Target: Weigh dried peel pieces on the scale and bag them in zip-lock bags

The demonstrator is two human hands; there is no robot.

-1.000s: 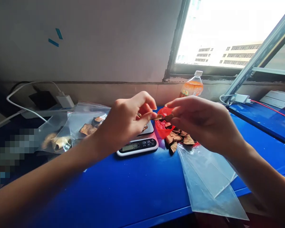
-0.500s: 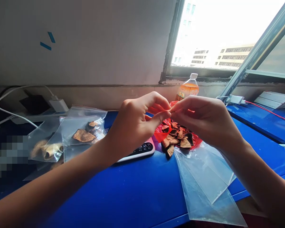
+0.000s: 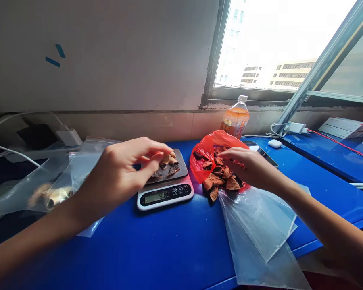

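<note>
My left hand is closed in a pinch over the kitchen scale, its fingertips on a light-brown piece of dried peel. Darker curled pieces lie on the scale's plate, and its display is lit with digits. Reaching into the opening of a red plastic bag, my right hand has its fingers bent together above the dried brown pieces. What its fingertips hold, if anything, is hidden. Some of those pieces spill from the bag's front onto the blue table.
Clear flat bags overhang the table's front edge at right. Filled clear bags lie left, partly behind my forearm. An orange drink bottle, a phone and a small white case stand or lie behind. White cables and a charger are back left.
My hands, pinched together before, have parted. The left moved left to over the scale with a peel piece; the right lowered to the red bag. The scale and its display have come into view.
</note>
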